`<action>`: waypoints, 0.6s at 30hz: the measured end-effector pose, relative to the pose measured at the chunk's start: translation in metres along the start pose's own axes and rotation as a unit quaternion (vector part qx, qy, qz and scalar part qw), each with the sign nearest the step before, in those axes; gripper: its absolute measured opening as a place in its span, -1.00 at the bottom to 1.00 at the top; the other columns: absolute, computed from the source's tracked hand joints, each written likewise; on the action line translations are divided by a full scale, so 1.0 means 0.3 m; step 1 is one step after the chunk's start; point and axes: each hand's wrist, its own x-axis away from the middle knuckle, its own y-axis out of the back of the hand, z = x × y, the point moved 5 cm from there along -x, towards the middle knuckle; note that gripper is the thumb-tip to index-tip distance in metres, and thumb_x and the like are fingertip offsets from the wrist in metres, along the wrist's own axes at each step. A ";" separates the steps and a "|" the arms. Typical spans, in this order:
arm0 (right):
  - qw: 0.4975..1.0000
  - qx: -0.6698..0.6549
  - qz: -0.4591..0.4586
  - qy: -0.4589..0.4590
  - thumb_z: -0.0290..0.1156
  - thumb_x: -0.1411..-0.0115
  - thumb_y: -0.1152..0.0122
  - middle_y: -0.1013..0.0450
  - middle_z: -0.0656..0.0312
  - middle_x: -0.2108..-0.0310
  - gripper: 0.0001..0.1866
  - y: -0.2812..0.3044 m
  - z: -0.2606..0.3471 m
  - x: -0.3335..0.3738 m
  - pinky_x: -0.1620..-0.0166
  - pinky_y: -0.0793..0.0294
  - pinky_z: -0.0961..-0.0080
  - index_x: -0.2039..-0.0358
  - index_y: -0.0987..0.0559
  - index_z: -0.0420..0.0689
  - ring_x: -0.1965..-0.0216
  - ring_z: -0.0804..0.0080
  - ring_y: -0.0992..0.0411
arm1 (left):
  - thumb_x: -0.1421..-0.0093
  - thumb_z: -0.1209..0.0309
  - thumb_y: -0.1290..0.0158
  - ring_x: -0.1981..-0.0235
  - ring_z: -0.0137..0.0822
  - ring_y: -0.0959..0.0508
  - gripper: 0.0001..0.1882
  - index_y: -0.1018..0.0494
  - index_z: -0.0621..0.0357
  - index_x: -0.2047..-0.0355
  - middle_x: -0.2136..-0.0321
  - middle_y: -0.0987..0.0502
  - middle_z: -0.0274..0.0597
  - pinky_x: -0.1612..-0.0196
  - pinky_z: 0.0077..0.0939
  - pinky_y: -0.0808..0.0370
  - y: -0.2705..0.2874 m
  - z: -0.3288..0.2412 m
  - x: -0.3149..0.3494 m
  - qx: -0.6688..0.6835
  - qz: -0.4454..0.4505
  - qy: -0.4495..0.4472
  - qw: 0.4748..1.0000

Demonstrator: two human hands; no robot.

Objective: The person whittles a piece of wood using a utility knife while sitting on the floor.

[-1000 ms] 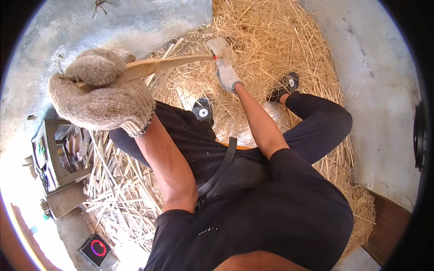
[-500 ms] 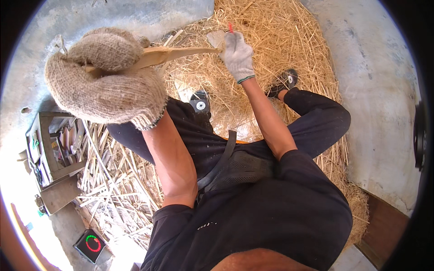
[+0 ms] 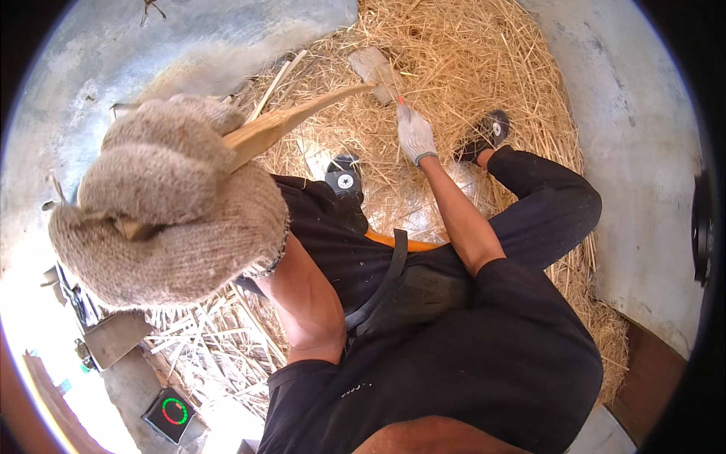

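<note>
My left hand, in a thick beige knitted glove, is raised close at the left, fingers wrapped round a piece of split wood. The pale wood tapers to a curved tip pointing up and right. Farther off, my right hand, in a whitish glove, is closed near that tip. A small red end juts from its fingers. The rest of what it holds is too small or hidden to name.
Straw and wood shavings cover the floor around my shoes. A flat block lies beyond my right hand. Pale walls stand at both sides. Long split strips lie at the lower left, near a dark device with a lit ring.
My left hand has come down and left, and the wood now slants more steeply upward. My right hand has moved down and slightly right, away from the wood's tip, uncovering the flat block.
</note>
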 end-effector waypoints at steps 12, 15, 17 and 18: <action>0.930 -0.262 0.065 0.249 0.10 -0.39 0.15 -0.45 -0.10 0.60 -0.42 0.359 0.669 0.431 0.42 -0.45 0.12 0.12 -0.51 -0.23 0.50 -0.08 -0.52 | -0.29 0.04 0.35 0.77 -0.33 -0.27 -0.46 -0.22 -0.07 0.80 0.79 -0.23 -0.28 0.62 -0.29 -0.39 -0.105 -0.002 0.038 -0.123 0.100 -0.015 0.987; 0.969 -0.138 0.058 0.195 0.05 -0.42 0.20 -0.49 -0.15 0.48 -0.43 0.294 0.611 0.380 0.33 -0.48 0.16 0.16 -0.51 -0.26 0.43 -0.11 -0.51 | -0.29 0.02 0.37 0.77 -0.34 -0.28 -0.44 -0.21 -0.07 0.81 0.79 -0.24 -0.28 0.62 -0.28 -0.40 -0.047 0.020 0.025 0.043 0.094 0.008 0.995; 0.980 -0.130 0.056 0.142 0.11 -0.41 0.24 -0.51 -0.26 0.37 -0.36 0.256 0.552 0.325 0.23 -0.48 0.06 0.14 -0.53 -0.29 0.28 -0.28 -0.48 | -0.30 0.02 0.37 0.77 -0.35 -0.29 -0.43 -0.21 -0.07 0.83 0.81 -0.24 -0.28 0.64 -0.28 -0.41 -0.045 0.019 0.015 0.123 0.103 0.009 0.987; 0.983 -0.122 0.065 0.120 0.12 -0.40 0.24 -0.51 -0.27 0.35 -0.34 0.249 0.523 0.301 0.20 -0.48 0.06 0.13 -0.53 -0.30 0.26 -0.29 -0.48 | -0.30 0.03 0.37 0.78 -0.35 -0.29 -0.42 -0.21 -0.07 0.84 0.82 -0.24 -0.29 0.65 -0.29 -0.40 -0.071 0.014 0.020 0.086 0.117 -0.005 0.989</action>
